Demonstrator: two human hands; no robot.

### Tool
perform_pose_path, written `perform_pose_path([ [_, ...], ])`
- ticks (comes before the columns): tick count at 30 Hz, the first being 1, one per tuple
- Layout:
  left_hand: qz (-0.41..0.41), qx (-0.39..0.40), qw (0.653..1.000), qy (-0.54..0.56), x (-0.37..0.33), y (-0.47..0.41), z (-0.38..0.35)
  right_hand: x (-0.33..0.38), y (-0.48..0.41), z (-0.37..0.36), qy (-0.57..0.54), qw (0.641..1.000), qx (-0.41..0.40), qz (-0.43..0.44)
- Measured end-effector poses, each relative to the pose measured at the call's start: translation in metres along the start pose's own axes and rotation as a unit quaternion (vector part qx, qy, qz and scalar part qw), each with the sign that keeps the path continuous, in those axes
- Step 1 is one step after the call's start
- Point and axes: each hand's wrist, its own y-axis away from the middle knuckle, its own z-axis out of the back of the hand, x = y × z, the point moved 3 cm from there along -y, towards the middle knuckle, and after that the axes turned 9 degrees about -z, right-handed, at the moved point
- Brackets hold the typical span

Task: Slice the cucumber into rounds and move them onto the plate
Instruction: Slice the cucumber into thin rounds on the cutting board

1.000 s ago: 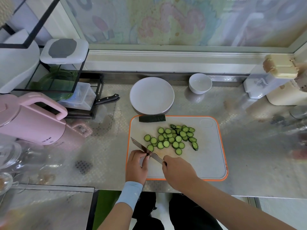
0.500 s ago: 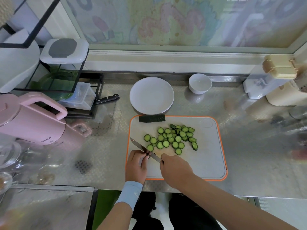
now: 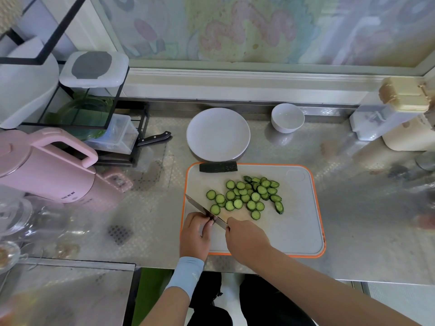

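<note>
Relative to the earlier frames, the right hand (image 3: 247, 241) has shifted slightly toward the left hand (image 3: 195, 234). The knife (image 3: 202, 209) tip, the rounds (image 3: 247, 196) and the plate (image 3: 217, 135) are unchanged.

The cutting board (image 3: 299, 227) is a pale grey rounded rectangle with an orange rim.

- Right hand: at the board's near edge, wrapped around the knife handle, which it hides. The flat metal blade runs diagonally toward the board's left edge.
- Left hand: at the board's near-left corner, fingers curled, tips pinching a small dark piece (image 3: 210, 218) against the blade. The piece is too small to identify.
- Rounds: green discs with dark skin and pale centres, in a loose, partly overlapping cluster on the board's centre.
- Uncut cucumber section (image 3: 217, 167): dark, cylindrical, lying along the board's far edge.
- Plate: round, white, smooth, just beyond the board's far edge, holding no rounds.
- White bowl (image 3: 287, 117): beyond the board's far-right corner.
</note>
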Motion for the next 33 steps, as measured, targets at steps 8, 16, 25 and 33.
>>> perform_pose_path([
  [8, 0.01, 0.009, 1.0, 0.002, 0.003, -0.001, 0.0, -0.003, -0.011, -0.019, -0.059, 0.998, -0.007, -0.017],
  [16, 0.0, 0.025, 1.0, -0.001, 0.005, 0.0, 0.001, -0.015, -0.023, -0.007, -0.096, 0.994, 0.025, -0.033],
  [25, 0.02, 0.114, 0.993, -0.009, 0.006, -0.022, -0.004, -0.035, -0.024, 0.027, -0.074, 0.994, -0.08, -0.022],
  [33, 0.005, -0.067, 0.997, -0.044, -0.015, -0.053, 0.044, -0.041, -0.012, 0.038, -0.03, 0.989, -0.141, 0.018],
])
